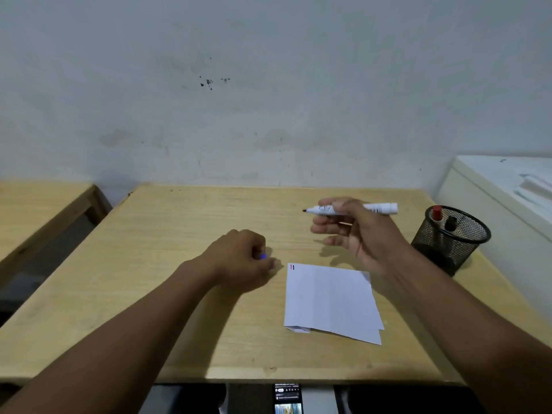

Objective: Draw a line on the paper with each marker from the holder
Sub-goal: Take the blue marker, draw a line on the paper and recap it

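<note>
My right hand (355, 228) holds an uncapped white marker (379, 208) level above the table, its dark tip pointing left. A blue marker cap (263, 256) shows inside the closed fingers of my left hand (239, 258), which rests on the table just left of the paper. The white folded paper (330, 300) lies on the wooden table (149, 264) and carries a short red line and a short black line at its top left corner. At the right stands a black mesh holder (451, 246) with a red-capped marker (436, 215) and a black-capped marker (450, 224) in it.
A white appliance (501, 192) stands right of the table, close to the holder. A second wooden table (38, 204) sits to the left across a gap. A phone with a lit screen (288, 398) lies below the table's front edge. The wall runs along the table's far edge.
</note>
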